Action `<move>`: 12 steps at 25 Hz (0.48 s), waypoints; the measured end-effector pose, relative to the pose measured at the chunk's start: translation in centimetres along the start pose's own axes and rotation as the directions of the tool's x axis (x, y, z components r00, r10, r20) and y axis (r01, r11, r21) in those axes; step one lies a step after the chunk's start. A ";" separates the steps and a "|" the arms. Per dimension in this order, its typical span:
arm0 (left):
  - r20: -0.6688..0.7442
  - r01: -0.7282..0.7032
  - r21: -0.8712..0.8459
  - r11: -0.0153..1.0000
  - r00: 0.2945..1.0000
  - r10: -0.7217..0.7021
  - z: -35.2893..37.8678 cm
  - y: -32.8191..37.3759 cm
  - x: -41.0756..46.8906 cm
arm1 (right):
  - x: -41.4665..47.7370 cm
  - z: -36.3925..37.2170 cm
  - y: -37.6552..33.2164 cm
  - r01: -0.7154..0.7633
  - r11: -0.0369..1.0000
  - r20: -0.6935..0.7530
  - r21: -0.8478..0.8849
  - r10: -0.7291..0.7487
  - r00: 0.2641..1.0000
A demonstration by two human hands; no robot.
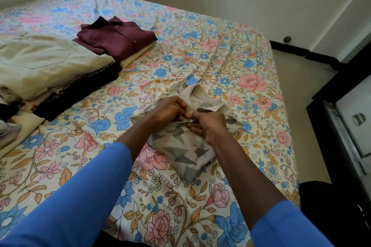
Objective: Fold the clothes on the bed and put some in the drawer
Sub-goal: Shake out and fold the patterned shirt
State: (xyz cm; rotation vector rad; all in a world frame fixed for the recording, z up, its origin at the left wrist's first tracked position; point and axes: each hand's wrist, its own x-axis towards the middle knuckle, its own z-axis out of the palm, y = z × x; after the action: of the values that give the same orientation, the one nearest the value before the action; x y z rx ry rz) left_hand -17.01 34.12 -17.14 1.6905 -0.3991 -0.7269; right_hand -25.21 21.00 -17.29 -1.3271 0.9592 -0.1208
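Observation:
A cream shirt with grey leaf shapes [180, 146] lies folded on the floral bed sheet [200, 56], its collar towards the far side. My left hand [166, 111] and my right hand [208, 124] meet over its chest, both pinching the cloth near the collar opening. A folded maroon shirt [118, 38] lies on a cream garment at the back left. A stack of folded clothes topped by a beige piece [40, 64] sits at the left edge.
A dark garment [80, 90] juts out from under the beige stack. Right of the bed stands a dark cabinet with a pale drawer front and knob [359, 119]. Bare floor [301, 78] runs between bed and cabinet. A wall lies beyond the bed.

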 end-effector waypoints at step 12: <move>-0.080 -0.085 0.033 0.996 0.993 0.088 0.0 -1.1 0.3 | 0.8 1.6 -1.3 0.136 0.867 -0.157 -0.479 -0.237 0.959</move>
State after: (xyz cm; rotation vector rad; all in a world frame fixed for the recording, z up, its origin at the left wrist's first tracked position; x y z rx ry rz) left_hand -16.94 34.22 -18.28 1.7141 -0.4254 -0.5895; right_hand -23.13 21.42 -16.73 -1.8843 1.0770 -0.1926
